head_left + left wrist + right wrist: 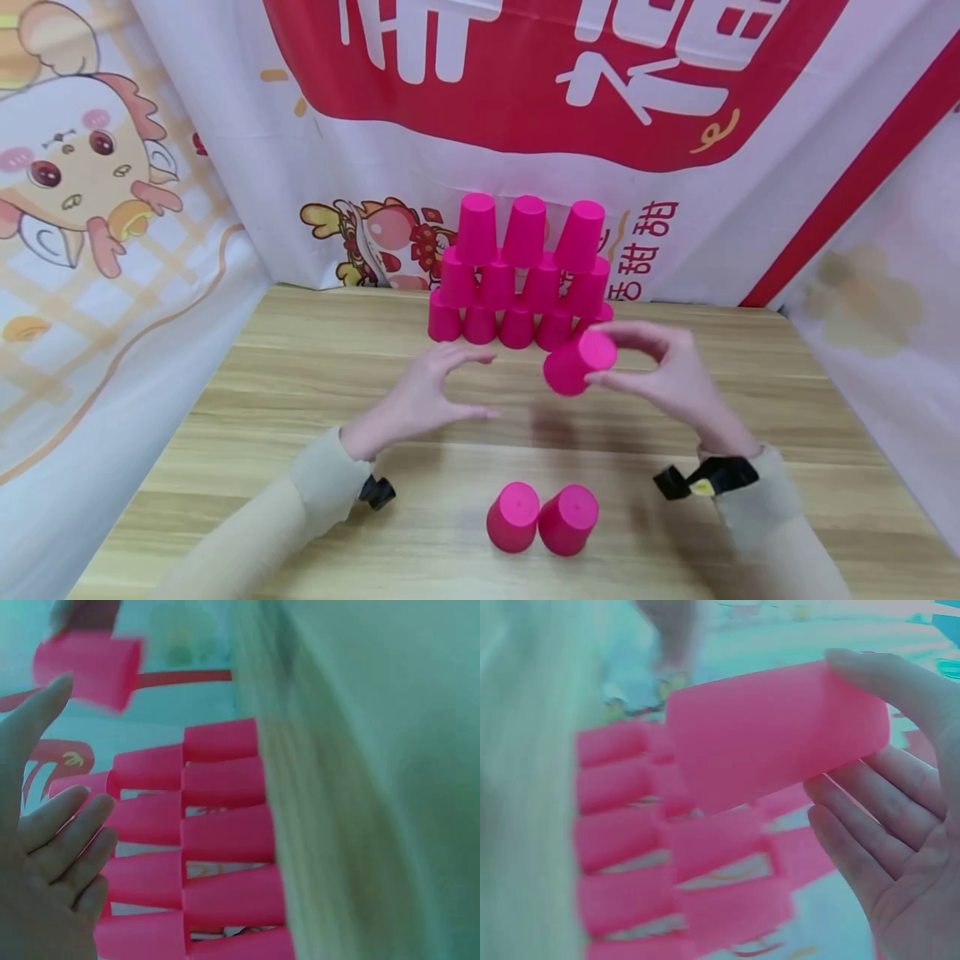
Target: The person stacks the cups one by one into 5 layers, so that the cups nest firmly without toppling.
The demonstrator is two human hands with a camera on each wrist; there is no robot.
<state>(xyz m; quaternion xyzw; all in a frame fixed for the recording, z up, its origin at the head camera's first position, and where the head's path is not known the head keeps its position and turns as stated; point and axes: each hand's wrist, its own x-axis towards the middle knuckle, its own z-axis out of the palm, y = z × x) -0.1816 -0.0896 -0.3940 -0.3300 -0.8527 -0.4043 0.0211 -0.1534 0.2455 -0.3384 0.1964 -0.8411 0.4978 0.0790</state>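
My right hand pinches a pink cup between thumb and fingers, tilted and held above the table in front of the stack. In the right wrist view the same cup lies across the fingertips. My left hand holds nothing; its thumb and fingers are spread apart, left of the held cup. Behind both hands rises a stack of upside-down pink cups in three rows, the top row having three cups. Two more upside-down cups, a left one and a right one, stand close together near me.
The wooden table carries everything. A white cloth with a red printed panel hangs right behind the stack. Patterned cloth hangs at the left, and pale cloth at the right. Each wrist wears a black strap.
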